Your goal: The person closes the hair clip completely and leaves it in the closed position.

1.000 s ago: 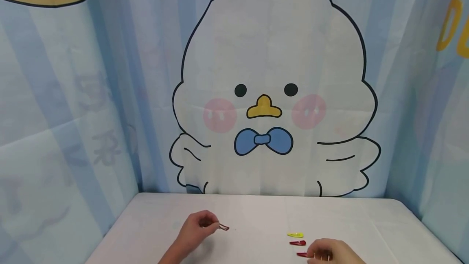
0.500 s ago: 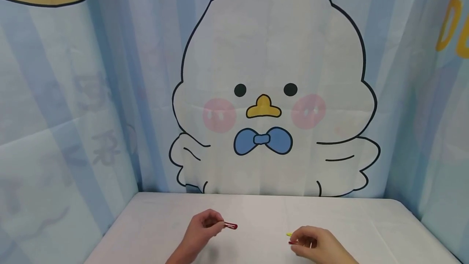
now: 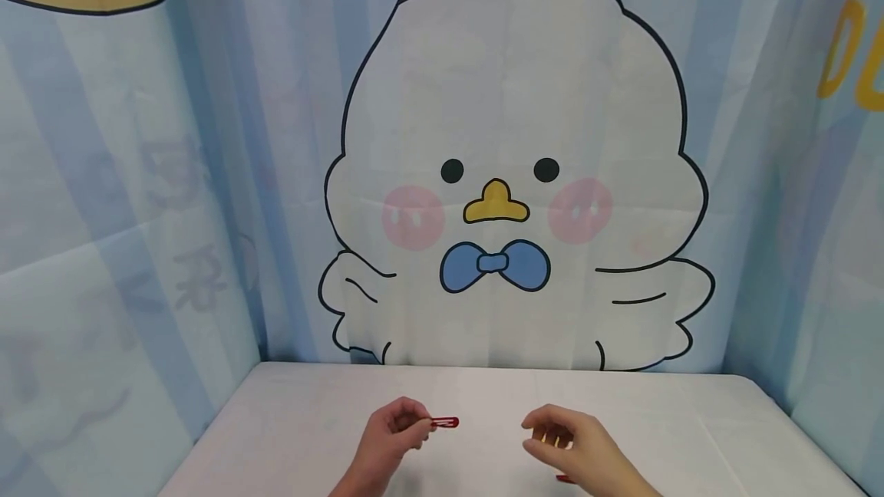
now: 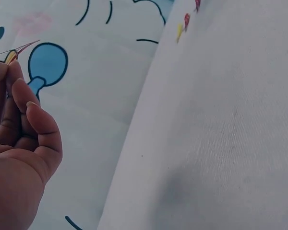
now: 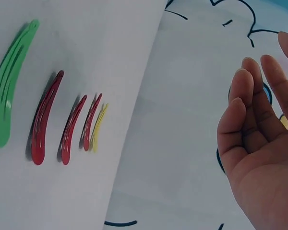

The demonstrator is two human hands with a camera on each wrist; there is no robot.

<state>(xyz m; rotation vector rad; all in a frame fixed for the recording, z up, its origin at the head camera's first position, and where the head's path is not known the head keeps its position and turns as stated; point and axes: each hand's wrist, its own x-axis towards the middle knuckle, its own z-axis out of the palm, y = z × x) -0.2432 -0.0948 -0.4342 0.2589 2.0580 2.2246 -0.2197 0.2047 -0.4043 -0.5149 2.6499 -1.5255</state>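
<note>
My left hand point(image 3: 395, 436) pinches a red snap hair clip point(image 3: 445, 422) between thumb and fingertips above the table, its free end pointing right. In the left wrist view the thin arms of this hair clip point(image 4: 28, 46) look spread apart. To the right hovers my right hand point(image 3: 569, 439), fingers loosely bent, thumb apart from them, nothing between. Beneath it a red hair clip point(image 3: 565, 479) peeks out. The right wrist view shows a row on the table: a green clip point(image 5: 0, 136), several red clips point(image 5: 39, 146) and a yellow clip point(image 5: 99, 128).
A white-covered table point(image 3: 483, 390) reaches back to a striped blue-and-white curtain point(image 3: 290, 175) with a large cartoon chick printed on it. More curtain hangs at both sides. The lying clips sit right of centre, below and around the right hand.
My right hand has risen from the clips and moved left and away, toward the left hand. The left hand has shifted slightly right with its red hair clip, which has turned more level.
</note>
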